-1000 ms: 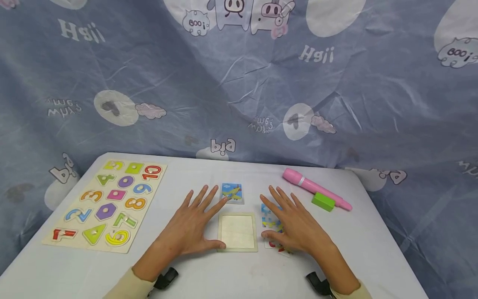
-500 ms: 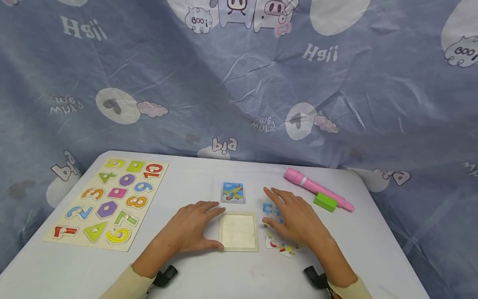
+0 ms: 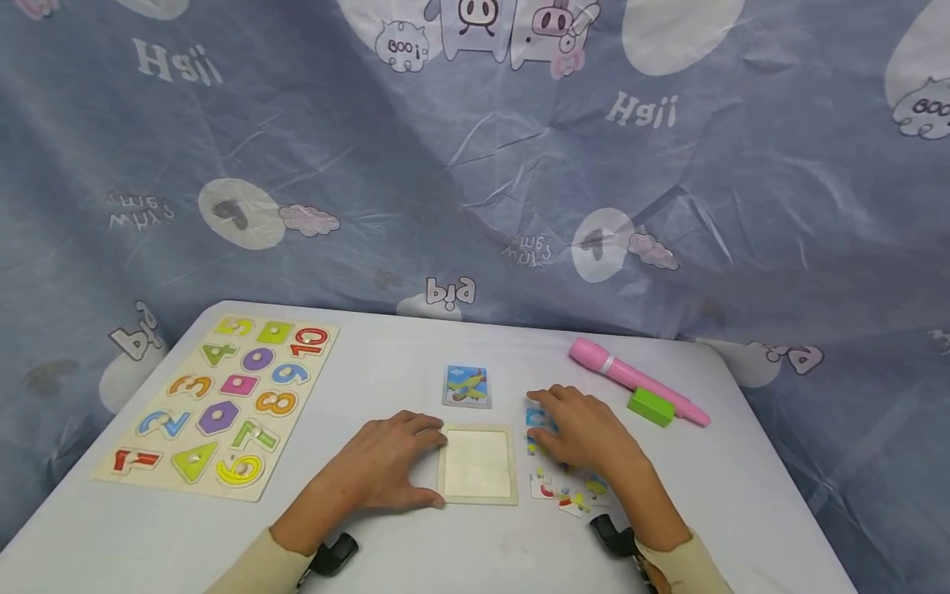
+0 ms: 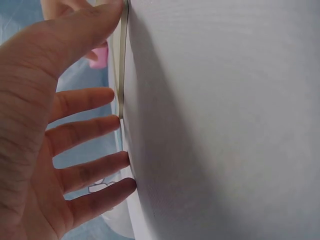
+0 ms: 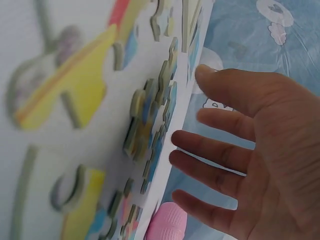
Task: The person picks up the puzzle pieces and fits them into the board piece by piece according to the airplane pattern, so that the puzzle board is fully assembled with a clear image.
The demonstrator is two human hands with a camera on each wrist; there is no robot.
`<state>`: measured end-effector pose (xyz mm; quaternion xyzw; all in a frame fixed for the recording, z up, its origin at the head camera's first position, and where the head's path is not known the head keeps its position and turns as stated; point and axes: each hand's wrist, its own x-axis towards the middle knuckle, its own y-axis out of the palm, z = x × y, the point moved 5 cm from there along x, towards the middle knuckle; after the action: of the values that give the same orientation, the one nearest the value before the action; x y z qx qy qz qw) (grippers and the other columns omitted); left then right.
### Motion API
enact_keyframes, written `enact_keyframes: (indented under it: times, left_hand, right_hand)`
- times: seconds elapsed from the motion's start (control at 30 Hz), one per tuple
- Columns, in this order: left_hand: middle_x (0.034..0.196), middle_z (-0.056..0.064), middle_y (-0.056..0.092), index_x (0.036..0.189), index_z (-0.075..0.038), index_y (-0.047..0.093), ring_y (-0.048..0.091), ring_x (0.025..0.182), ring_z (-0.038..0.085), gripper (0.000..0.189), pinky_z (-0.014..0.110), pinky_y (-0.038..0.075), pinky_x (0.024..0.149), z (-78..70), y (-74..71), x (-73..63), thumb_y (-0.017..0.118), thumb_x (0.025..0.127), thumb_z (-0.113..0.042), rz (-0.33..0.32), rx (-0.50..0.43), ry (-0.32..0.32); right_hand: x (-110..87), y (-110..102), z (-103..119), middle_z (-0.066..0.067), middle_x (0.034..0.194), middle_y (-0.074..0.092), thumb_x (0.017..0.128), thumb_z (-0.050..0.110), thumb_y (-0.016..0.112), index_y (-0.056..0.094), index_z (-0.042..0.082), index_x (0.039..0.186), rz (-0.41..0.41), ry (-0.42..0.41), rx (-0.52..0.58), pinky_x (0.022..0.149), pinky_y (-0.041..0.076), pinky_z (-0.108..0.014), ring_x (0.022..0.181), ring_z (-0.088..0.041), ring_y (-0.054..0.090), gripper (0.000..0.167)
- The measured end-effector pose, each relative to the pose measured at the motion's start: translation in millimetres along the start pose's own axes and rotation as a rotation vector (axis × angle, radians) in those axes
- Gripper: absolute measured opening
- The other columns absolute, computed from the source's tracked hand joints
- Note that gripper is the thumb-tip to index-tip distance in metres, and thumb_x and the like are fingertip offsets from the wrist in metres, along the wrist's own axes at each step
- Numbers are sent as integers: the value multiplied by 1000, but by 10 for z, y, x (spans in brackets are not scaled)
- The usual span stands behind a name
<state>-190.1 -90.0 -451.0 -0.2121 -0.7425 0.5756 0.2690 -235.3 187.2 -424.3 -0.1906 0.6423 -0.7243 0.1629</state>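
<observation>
A shallow square wooden puzzle tray (image 3: 478,500) lies on the white table at the middle of the head view. My left hand (image 3: 386,464) rests at its left side, thumb at the near corner and fingertips by the far one. In the left wrist view, the fingers (image 4: 82,131) are spread and fairly straight. Loose jigsaw pieces (image 3: 544,485) with parts of a picture lie to the right of the tray. My right hand (image 3: 590,433) hovers over them, partly hiding them. In the right wrist view, its relaxed fingers (image 5: 212,155) hold nothing beside the pieces (image 5: 75,85).
Beyond the tray lies a small airplane picture card (image 3: 467,385). A wooden number and shape board (image 3: 200,396) occupies the table's left. At the back right is a pink pen-shaped stick (image 3: 631,377) with a green block (image 3: 651,406) against it. A patterned cloth (image 3: 475,165) hangs behind.
Both hands have lowered from a spread-finger pose. The left has settled at the tray's left edge, and the right has come down over the pieces with its fingers drawn closer together.
</observation>
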Motion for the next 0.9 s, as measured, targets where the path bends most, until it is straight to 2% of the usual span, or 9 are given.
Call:
enact_keyframes:
  times: [0.17, 0.33, 0.47, 0.67, 0.9]
  left_hand:
    - [144, -2, 67, 130, -23, 74, 62, 131, 23, 72, 47, 60, 92, -7, 0, 2, 87, 77, -69, -9, 14, 21]
    - [144, -2, 66, 131, -23, 73, 62, 131, 23, 72, 47, 60, 93, -8, 7, -1, 87, 77, -69, -4, 20, 22]
    - [145, -2, 66, 132, -23, 73, 61, 132, 23, 73, 47, 59, 95, -5, 8, 0, 86, 77, -70, 4, 28, 18]
    - [145, -1, 66, 132, -23, 72, 61, 132, 24, 73, 48, 59, 95, -19, -3, 0, 87, 78, -69, 3, 31, 23]
    - [145, 0, 66, 132, -22, 73, 61, 132, 25, 73, 48, 59, 95, -29, 2, 2, 87, 78, -69, 9, 22, 24]
  right_hand:
    - [66, 41, -32, -5, 118, 70, 94, 33, 84, 72, 11, 135, 19, 26, -6, 84, 59, -47, 103, -24, 67, 49]
    - [88, 64, -30, -5, 119, 69, 92, 27, 86, 74, 11, 130, 28, 17, 5, 81, 59, -46, 101, -23, 67, 42]
    - [98, 75, -29, -5, 121, 68, 93, 24, 86, 75, 11, 128, 35, 13, 18, 84, 59, -47, 103, -24, 66, 40]
    - [106, 96, -52, -5, 120, 67, 93, 25, 85, 75, 10, 129, 36, 18, 36, 89, 58, -48, 103, -23, 65, 39]
    - [122, 126, -72, -4, 116, 66, 92, 28, 86, 75, 10, 124, 14, 9, 27, 85, 58, -46, 96, -21, 63, 39]
